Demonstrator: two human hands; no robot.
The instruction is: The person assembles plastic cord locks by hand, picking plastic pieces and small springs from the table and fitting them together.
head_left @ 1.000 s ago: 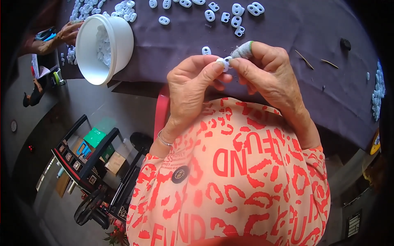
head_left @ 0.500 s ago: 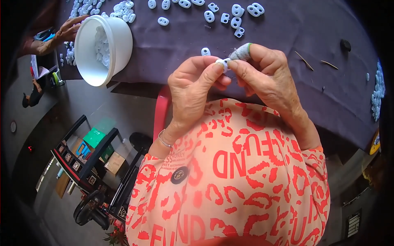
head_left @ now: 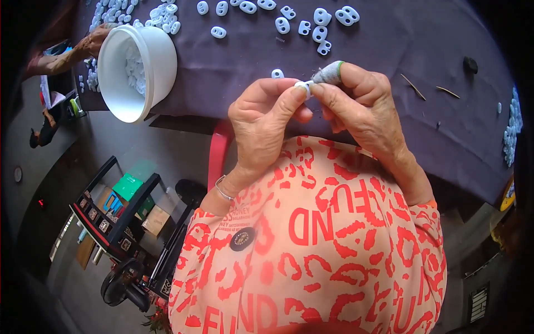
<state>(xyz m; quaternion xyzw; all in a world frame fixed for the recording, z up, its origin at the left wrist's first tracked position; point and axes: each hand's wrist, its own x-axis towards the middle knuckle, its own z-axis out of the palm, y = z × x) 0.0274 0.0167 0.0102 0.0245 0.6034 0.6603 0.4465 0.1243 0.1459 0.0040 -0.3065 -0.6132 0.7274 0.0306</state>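
Above the front edge of the table, my left hand [head_left: 264, 119] pinches a small white plastic cord lock [head_left: 303, 86] between thumb and index finger. My right hand [head_left: 361, 106] closes on its right end, thumb pressed to index finger. A grey cloth wrap with a green edge [head_left: 329, 73] covers the tip of that index finger. The fingers hide most of the cord lock. Just beyond my left fingers lies another white cord lock [head_left: 277, 73]. Farther back, several two-holed white pieces [head_left: 320, 34] lie loose, with a tiny spring [head_left: 280, 39] beside them.
A white tub [head_left: 161, 72], tipped toward me, holds small white pieces at the table's left edge. Behind it, another person's hand [head_left: 97, 40] reaches to a pile [head_left: 164, 16]. Two thin sticks [head_left: 413, 87] and a dark lump [head_left: 470, 63] lie right. More pieces [head_left: 512, 128] sit far right.
Both my hands stay pinched on the cord lock, nearly in place. The other person's hand has shifted, its fingers now less spread behind the tub. The whole view has moved slightly.
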